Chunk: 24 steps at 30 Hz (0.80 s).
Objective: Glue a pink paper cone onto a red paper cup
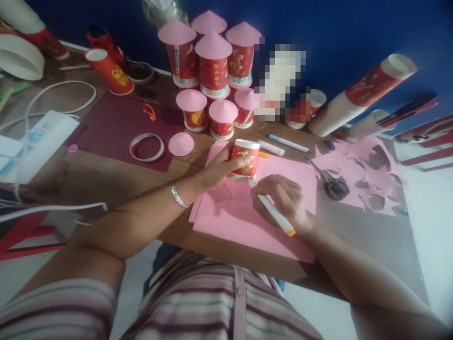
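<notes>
On a stack of pink paper (226, 217), my left hand (219, 169) grips a red paper cup (245, 158) printed with gold figures, its white rim facing up. Held in my right hand (283, 200) is a white marker (274, 215) with an orange end. Its tip points at the bottom edge of the cup, close to the paper; whether it touches is too small to tell. Thin curved lines show on the pink sheet left of the marker tip. An orange marker cap (264, 154) lies just behind the cup.
Red cups with pink cone tops (213, 66) stand in a stack at the back. Black scissors (334, 186) rest by cut pink scraps (371, 174) on the right. A tape roll (146, 147) and pink cone (181, 143) lie left. White cables (63, 85) cross the left side.
</notes>
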Each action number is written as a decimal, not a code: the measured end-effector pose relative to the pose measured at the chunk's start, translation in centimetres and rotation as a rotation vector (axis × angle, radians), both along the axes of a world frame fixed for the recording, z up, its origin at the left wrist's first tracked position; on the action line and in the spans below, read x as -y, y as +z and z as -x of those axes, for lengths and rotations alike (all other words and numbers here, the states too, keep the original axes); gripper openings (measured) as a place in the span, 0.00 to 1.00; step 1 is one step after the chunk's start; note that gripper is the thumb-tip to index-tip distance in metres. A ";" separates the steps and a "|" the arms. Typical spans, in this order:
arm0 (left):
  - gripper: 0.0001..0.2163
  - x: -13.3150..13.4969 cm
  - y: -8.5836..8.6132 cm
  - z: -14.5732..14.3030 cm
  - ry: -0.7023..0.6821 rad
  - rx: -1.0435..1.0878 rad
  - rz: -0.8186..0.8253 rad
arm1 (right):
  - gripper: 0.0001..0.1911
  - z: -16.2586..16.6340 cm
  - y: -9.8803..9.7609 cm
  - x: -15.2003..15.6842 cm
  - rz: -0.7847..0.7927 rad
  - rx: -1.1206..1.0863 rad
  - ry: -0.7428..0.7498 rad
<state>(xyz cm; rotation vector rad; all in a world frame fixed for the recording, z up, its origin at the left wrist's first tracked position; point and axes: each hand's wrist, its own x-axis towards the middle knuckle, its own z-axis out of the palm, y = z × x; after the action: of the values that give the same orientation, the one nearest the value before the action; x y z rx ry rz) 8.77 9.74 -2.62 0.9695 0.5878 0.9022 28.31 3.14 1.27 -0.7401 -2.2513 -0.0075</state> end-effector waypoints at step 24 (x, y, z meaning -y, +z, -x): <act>0.22 0.0 0.1 0.2 -0.043 -0.024 0.043 | 0.10 0.0 -0.3 0.1 0.069 -0.012 0.022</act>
<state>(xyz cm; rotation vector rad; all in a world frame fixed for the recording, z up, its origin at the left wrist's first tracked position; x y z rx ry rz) 8.58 9.71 -2.55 0.9521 0.6018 0.8378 28.31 3.07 0.99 -0.7503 -2.2577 0.0857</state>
